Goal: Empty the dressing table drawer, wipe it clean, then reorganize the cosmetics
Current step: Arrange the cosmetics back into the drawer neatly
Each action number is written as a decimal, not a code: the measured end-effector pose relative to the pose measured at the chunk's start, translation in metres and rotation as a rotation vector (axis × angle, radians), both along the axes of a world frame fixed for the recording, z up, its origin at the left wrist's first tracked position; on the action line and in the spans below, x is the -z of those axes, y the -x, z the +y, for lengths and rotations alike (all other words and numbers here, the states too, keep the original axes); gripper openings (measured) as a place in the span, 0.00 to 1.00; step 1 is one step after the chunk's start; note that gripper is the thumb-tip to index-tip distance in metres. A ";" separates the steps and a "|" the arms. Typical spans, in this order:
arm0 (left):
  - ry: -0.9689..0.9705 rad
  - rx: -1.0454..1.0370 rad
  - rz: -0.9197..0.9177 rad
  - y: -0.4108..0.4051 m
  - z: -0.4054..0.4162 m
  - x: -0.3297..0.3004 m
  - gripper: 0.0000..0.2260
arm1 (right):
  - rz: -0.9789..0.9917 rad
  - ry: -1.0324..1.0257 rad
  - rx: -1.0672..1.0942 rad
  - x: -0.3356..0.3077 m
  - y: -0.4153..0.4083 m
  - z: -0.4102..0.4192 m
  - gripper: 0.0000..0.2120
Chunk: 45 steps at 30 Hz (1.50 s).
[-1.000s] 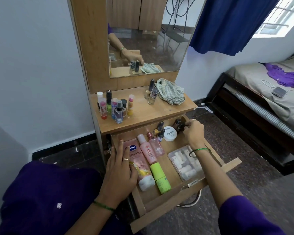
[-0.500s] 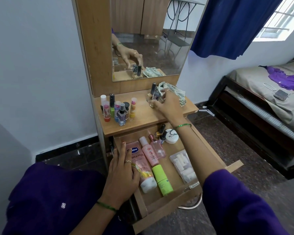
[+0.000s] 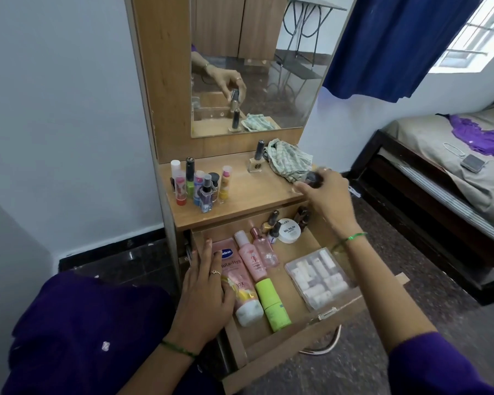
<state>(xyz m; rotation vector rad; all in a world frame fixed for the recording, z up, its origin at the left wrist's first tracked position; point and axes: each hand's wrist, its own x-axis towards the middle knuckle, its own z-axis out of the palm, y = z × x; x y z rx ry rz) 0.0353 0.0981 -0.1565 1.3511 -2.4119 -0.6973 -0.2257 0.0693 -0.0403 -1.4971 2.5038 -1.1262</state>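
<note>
Head view, downward over drawer (image 3: 268, 352)

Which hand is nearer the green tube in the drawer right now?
Left. The left hand rests on the drawer's left edge, close beside the green tube; the right hand is up over the tabletop, holding a small dark bottle.

Wood-grain tan table (image 3: 240, 195) and drawer (image 3: 297, 297). Crumpled cloth (image 3: 290, 161): pale green-and-white check. Upright tubes (image 3: 196, 185) on the table top: white, red, lime, blue and yellow, several with black caps. In the drawer, a pink lotion tube (image 3: 237, 280) with a blue logo and white cap, a pink bottle (image 3: 250, 259), a lime-green stick (image 3: 271, 305), a white jar (image 3: 289, 230), and a clear box (image 3: 317, 277) of whitish pieces. Sleeves and lap purple; a thin green bangle on each wrist. Curtain (image 3: 397, 44) deep blue. The item in the right hand (image 3: 325, 195) appears dark, though blurred.
</note>
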 end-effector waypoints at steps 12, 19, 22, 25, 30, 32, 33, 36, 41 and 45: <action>-0.017 -0.004 0.040 0.001 0.002 -0.005 0.28 | -0.067 -0.395 0.032 0.068 0.029 0.042 0.05; -0.020 -0.005 0.032 0.001 0.002 -0.004 0.28 | -0.018 -0.473 0.048 0.080 0.029 0.032 0.05; -0.024 -0.011 0.029 0.001 0.003 -0.005 0.28 | 0.011 -0.481 0.056 0.077 0.026 0.030 0.08; -0.031 -0.008 0.030 0.001 0.002 -0.006 0.28 | 0.011 -0.477 0.068 0.076 0.024 0.029 0.09; -0.024 -0.007 0.034 0.001 0.002 -0.005 0.28 | 0.014 -0.461 0.075 0.075 0.020 0.033 0.09; -0.013 -0.001 0.028 0.000 0.002 -0.004 0.28 | 0.031 -0.472 0.072 0.074 0.019 0.036 0.09; -0.010 0.001 0.026 0.000 0.002 -0.004 0.28 | 0.037 -0.479 0.068 0.073 0.019 0.037 0.09; -0.013 0.003 0.032 0.001 0.002 -0.004 0.28 | 0.034 -0.494 0.062 0.073 0.020 0.040 0.11; -0.012 -0.003 0.016 0.000 0.003 -0.005 0.29 | 0.072 -0.505 0.086 0.065 0.016 0.041 0.18; -0.016 -0.003 0.014 0.000 0.003 -0.005 0.29 | 0.046 -0.380 0.131 0.054 0.003 0.041 0.14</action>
